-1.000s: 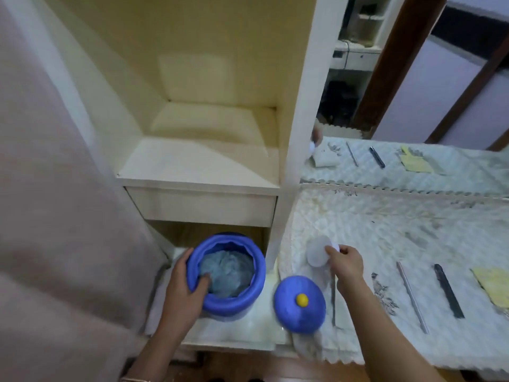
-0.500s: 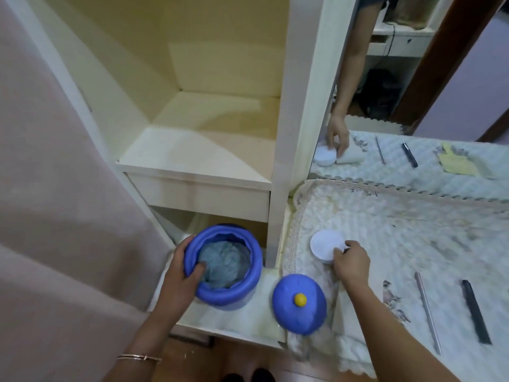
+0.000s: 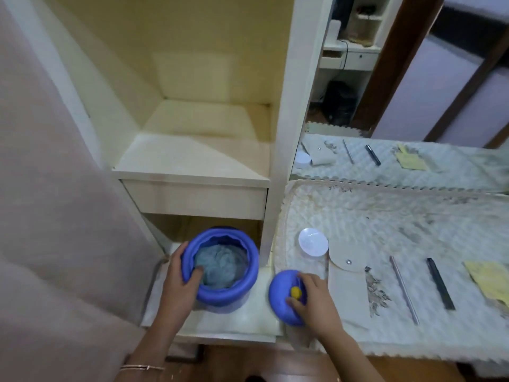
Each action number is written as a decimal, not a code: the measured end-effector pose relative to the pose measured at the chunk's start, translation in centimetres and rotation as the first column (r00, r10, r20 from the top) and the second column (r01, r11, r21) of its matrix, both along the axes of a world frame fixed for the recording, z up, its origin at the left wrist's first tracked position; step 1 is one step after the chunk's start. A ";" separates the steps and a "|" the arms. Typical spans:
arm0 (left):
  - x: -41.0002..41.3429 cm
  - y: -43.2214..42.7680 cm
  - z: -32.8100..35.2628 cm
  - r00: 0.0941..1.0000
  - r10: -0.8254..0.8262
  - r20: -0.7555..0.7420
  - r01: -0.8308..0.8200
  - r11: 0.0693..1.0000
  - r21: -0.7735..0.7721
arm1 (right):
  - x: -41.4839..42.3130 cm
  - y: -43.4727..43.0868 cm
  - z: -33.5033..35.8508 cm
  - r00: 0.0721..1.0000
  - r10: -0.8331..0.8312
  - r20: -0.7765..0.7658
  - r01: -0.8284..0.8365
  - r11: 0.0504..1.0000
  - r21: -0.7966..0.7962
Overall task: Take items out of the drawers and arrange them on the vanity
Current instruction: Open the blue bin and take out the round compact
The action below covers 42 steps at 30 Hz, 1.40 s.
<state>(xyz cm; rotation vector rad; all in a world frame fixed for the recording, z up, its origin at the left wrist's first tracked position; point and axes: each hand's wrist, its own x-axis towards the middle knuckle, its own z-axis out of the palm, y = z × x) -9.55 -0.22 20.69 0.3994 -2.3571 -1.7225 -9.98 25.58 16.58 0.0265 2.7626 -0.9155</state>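
A blue round container (image 3: pixel 220 267) with grey-blue fluffy stuff inside stands on the low ledge under the shelf. My left hand (image 3: pixel 179 282) grips its near-left rim, thumb inside. Its blue lid (image 3: pixel 283 297) with a yellow knob (image 3: pixel 296 292) lies at the ledge's right end. My right hand (image 3: pixel 314 299) rests on the lid, fingers around the knob. A small white round jar (image 3: pixel 313 242) stands on the quilted vanity cloth (image 3: pixel 385 224), free of my hand.
A beige snap pouch (image 3: pixel 348 279), a thin metal stick (image 3: pixel 403 289), a black pen-like item (image 3: pixel 440 283) and a yellow cloth (image 3: pixel 493 279) lie on the vanity. A mirror (image 3: pixel 413 92) stands behind. A white cabinet post (image 3: pixel 283 133) divides shelf from vanity. A pink curtain (image 3: pixel 49 216) hangs left.
My right hand let go of the white jar on the vanity cloth and moved back down onto the blue lid. My left hand stayed on the container's rim.
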 end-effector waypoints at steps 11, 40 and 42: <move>0.1 -0.3 0.3 0.999 -0.035 0.014 0.033 0.992 0.118 | 0.1 -2.9 12.3 0.963 0.260 -0.071 -0.237 0.944 0.228; 1.4 -2.4 1.7 0.993 -0.012 -0.120 -0.014 0.978 -0.208 | 1.5 -10.9 8.9 0.941 0.044 -0.335 -0.088 0.989 -0.117; 2.4 -1.7 2.4 0.951 -0.092 -0.296 0.007 0.961 -0.275 | 3.3 -8.4 8.5 0.928 -0.085 -0.363 0.042 0.991 -0.126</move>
